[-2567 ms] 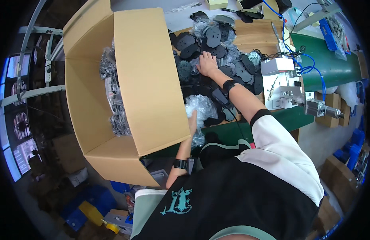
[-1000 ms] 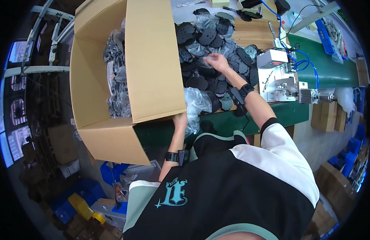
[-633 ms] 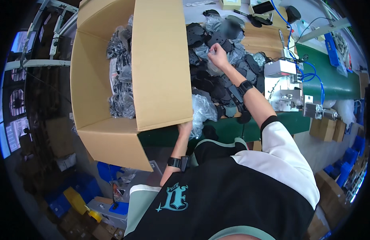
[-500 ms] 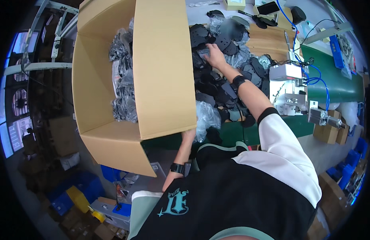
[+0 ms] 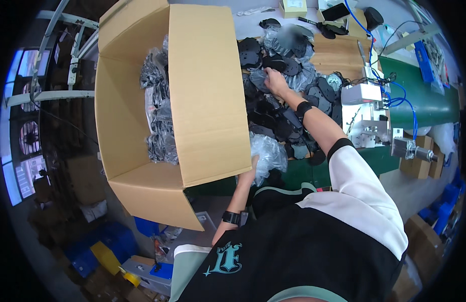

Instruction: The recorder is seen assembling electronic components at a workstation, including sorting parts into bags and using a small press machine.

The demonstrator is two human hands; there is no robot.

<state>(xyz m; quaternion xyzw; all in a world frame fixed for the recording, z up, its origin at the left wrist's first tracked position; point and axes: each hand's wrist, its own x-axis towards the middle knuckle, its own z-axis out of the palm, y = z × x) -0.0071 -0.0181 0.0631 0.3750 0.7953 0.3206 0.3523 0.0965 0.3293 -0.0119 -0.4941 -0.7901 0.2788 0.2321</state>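
Reaching among black pieces (image 5: 265, 118) (piled) — right hand (image 5: 277, 83).

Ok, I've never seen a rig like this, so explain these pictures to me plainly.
There is no robot: a person works bare-handed. One fisheye camera on the person's head looks down, and its lens bends straight edges. On the wooden worktop lies a pile of dark, flat parts. The right hand is at a black piece in the pile; whether it grips that is unclear. The left hand is beside a crumpled clear bag, partly hidden by a cardboard box, so its hold is unclear too. The box contains dark items in plastic.
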